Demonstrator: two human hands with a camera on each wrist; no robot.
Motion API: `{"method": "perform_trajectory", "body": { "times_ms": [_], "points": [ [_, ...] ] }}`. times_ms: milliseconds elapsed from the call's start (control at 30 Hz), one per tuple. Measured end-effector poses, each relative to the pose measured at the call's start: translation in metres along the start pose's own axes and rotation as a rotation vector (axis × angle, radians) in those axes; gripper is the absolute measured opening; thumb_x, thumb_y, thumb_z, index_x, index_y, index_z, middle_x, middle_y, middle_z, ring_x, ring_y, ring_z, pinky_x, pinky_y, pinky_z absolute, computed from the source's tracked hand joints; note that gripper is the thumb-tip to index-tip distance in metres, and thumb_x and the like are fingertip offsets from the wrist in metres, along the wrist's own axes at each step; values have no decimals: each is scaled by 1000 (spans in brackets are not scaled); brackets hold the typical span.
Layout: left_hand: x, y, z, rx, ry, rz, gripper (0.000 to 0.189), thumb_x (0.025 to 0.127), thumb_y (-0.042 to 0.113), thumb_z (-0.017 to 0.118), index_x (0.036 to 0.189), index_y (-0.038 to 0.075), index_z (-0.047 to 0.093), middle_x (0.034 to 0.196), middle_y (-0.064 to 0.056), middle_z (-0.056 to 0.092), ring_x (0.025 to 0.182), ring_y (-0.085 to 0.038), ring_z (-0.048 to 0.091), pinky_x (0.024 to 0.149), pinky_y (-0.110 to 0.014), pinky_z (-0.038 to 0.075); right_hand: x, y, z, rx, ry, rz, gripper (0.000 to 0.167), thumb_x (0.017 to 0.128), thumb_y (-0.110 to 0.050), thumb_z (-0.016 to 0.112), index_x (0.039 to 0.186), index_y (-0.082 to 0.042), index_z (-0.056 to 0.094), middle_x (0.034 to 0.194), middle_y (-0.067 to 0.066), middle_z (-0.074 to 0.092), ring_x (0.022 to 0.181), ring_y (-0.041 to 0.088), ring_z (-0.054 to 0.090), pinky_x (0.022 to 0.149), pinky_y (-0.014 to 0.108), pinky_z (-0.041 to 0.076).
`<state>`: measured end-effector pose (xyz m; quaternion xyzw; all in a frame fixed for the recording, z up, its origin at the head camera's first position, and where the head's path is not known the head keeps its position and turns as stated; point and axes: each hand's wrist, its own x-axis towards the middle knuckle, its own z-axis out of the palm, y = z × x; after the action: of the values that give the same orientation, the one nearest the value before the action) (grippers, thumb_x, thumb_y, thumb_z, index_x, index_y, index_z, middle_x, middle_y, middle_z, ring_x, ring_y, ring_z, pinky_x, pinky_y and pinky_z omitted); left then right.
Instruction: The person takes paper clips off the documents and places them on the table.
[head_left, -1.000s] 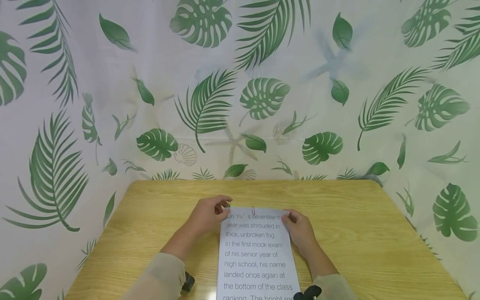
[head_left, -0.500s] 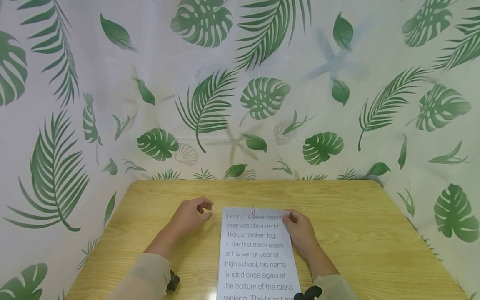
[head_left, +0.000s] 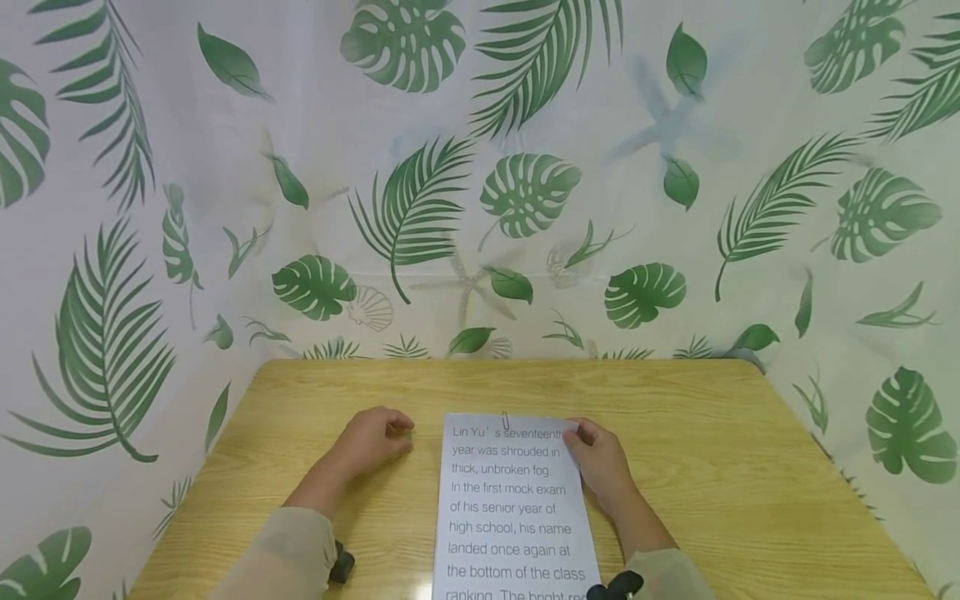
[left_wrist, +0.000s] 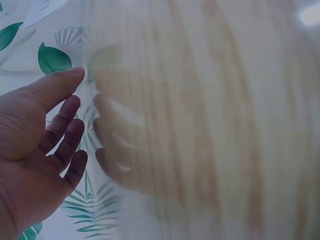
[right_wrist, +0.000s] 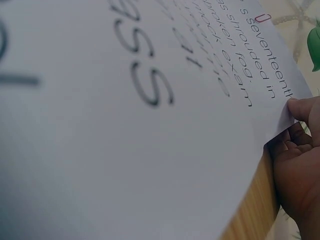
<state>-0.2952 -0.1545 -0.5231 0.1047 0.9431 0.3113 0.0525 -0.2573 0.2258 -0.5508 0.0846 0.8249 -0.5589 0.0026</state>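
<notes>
White sheets of paper (head_left: pixel 510 508) with large black print extend off the bottom of the head view. A red paper clip (head_left: pixel 506 422) sits on their top edge, and the right wrist view also shows this clip (right_wrist: pixel 263 18). My right hand (head_left: pixel 603 462) pinches the top right corner, thumb on the printed face and fingers behind. My left hand (head_left: pixel 371 442) is to the left of the sheets, apart from them. Its thumb and index finger seem to pinch a small thin paper clip (head_left: pixel 411 435), hardly visible; the left wrist view (left_wrist: pixel 45 135) does not show it.
A wood-grain table (head_left: pixel 712 467) lies beneath the sheets and hands. Behind it and at both sides hangs a white curtain (head_left: pixel 555 108) printed with green leaves. Dark wrist mounts (head_left: pixel 341 564) stick out near the cuffs.
My left hand has moved from the top left corner of the sheets leftward and slightly nearer, taking the small clip along. My right hand and the sheets have stayed put.
</notes>
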Motion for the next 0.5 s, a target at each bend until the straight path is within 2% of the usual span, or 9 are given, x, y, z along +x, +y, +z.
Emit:
{"method": "perform_trajectory", "body": {
  "times_ms": [333, 500],
  "points": [
    [-2, -1, -1, -7, -13, -20, 26, 96, 18, 83, 121, 11, 81, 121, -5, 78, 119, -27, 70, 109, -48, 57, 1, 0, 0, -5, 8, -1, 34, 111, -21, 59, 141, -7, 69, 140, 16, 72, 125, 28, 66, 101, 30, 51],
    [-2, -2, -2, 7, -1, -3, 31, 94, 17, 85, 123, 10, 80, 120, -7, 77, 114, -26, 69, 106, -47, 57, 0, 0, 0, -1, 4, -4, 33, 112, -20, 59, 140, -7, 69, 139, 16, 72, 123, 27, 66, 97, 26, 50]
  ]
}}
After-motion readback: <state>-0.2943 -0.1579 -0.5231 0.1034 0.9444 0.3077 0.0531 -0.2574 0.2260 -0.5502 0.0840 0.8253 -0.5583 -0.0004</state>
